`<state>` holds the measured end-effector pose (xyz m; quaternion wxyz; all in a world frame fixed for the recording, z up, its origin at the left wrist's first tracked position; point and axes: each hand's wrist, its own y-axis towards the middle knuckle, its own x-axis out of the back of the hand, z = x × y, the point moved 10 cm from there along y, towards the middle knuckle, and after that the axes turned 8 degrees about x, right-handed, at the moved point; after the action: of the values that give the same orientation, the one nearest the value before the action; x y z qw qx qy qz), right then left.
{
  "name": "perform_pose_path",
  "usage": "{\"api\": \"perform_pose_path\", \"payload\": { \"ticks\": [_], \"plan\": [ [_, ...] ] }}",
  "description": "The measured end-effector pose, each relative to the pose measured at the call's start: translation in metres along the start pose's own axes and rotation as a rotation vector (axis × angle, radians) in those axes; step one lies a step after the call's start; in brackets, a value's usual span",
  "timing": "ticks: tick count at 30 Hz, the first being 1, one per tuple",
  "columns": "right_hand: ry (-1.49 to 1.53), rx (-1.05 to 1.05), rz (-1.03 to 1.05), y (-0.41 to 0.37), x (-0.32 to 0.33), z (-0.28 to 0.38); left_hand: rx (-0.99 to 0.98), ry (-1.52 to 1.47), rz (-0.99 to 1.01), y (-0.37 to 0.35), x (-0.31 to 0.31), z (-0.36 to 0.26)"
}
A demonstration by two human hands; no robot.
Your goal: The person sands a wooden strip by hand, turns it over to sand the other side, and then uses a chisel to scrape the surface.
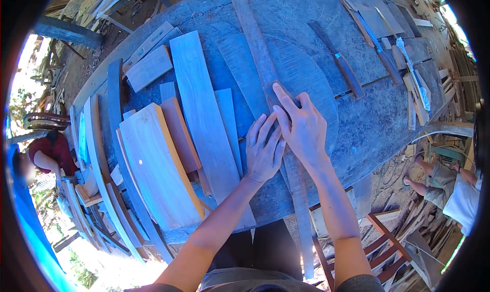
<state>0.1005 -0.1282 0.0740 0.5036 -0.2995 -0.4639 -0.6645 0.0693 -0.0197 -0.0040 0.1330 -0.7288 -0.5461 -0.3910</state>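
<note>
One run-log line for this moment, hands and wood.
left hand flat beside long strip | right hand flat on strip | strip across curved board | workbench

I see my left hand (263, 151) and right hand (302, 128) pressed flat on a long wooden strip (260, 62) across the surface (357, 123).

The long strip (261, 67) under your right hand (302, 128) is bare, unpainted wood, matt, with a rough face. The round panel (312, 87) beneath it is also wood, matt, with fine lines running across its surface. The bench top (367, 128) is weathered wood, dull and coarse. The wide plank (201, 113) beside your left hand (264, 151) looks smoother, with faint grain. The pale board (153, 164) has a smooth, matt face and an orange-toned edge.
</note>
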Motion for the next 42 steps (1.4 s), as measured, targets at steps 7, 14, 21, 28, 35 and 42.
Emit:
{"api": "perform_pose_path", "payload": {
  "ticks": [7, 14, 21, 28, 35, 42],
  "plan": [
    [-0.16, 0.022, 0.066, 0.013, -0.029, -0.01, 0.029, 0.007, 0.026, 0.0, -0.002, -0.001],
    [-0.299, 0.045, -0.089, 0.121, -0.071, -0.024, 0.018, 0.02, 0.017, 0.002, 0.0, -0.004],
    [-0.286, 0.008, 0.184, 0.037, -0.046, -0.015, 0.03, 0.033, 0.04, 0.002, -0.001, -0.004],
    [-0.299, 0.084, -0.072, 0.131, -0.071, -0.025, 0.009, 0.032, 0.01, 0.003, 0.001, -0.006],
    [-0.291, 0.02, 0.174, 0.04, -0.05, -0.016, 0.038, 0.021, 0.026, 0.0, -0.004, -0.001],
    [-0.265, 0.088, -0.066, 0.133, -0.073, -0.027, 0.008, 0.03, 0.01, 0.003, 0.002, -0.007]
  ]
}}
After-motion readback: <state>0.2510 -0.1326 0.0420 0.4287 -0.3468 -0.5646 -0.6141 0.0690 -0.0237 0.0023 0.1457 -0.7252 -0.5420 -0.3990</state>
